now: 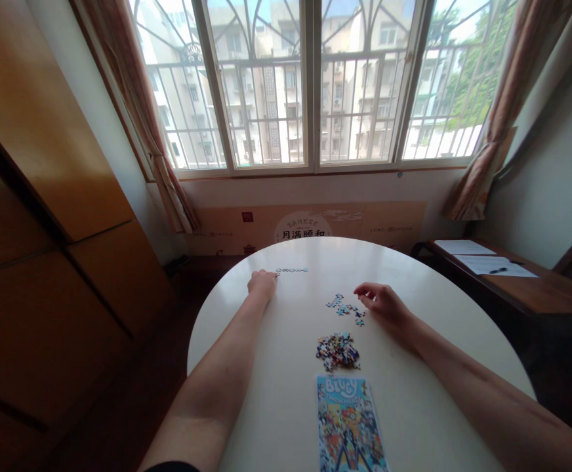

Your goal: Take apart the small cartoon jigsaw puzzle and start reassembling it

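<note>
My left hand [262, 284] reaches to the far left of the round white table, its fingers closed at a small puzzle piece [277, 274]. That piece sits at the left end of a joined row of puzzle pieces [293, 270]. My right hand [382, 303] rests at the right with fingers loosely bent and apart, and nothing shows in them. Just left of it lies a loose group of puzzle pieces [344, 309], mostly light blue. Nearer to me is a heap of mixed-colour puzzle pieces [338, 351]. Below the heap lies a Bluey picture sheet or box [349, 423].
The round white table [286, 367] has a curved edge on both sides. A brown side table [536, 282] with white papers [492, 266] and a dark item stands at the right. Wooden cabinets [64, 151] line the left, and a barred window [310, 85] is ahead.
</note>
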`<action>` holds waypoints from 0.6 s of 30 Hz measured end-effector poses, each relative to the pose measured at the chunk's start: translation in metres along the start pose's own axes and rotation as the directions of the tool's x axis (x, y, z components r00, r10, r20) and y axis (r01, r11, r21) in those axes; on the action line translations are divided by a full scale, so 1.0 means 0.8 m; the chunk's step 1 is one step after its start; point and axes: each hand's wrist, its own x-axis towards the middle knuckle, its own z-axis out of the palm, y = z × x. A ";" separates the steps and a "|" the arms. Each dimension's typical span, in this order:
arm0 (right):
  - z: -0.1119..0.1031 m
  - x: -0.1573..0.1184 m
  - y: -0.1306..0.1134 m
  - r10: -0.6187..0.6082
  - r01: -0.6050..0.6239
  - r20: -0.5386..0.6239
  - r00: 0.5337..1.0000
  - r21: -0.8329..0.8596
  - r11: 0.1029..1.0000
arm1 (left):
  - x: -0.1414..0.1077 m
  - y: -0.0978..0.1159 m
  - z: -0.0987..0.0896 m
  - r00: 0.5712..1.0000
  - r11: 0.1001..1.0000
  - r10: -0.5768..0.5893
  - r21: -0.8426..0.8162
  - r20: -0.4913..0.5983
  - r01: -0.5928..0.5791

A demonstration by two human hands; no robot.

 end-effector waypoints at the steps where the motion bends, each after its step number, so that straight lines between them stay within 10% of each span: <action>1: 0.000 0.000 -0.001 0.002 -0.002 0.000 1.000 0.000 1.000 | 0.000 0.000 0.000 1.000 1.000 -0.002 -0.001 -0.001 0.002; 18: -0.001 -0.002 -0.009 0.023 -0.023 -0.003 1.000 0.023 0.999 | 0.001 0.000 0.002 0.999 0.999 -0.025 -0.040 -0.032 0.024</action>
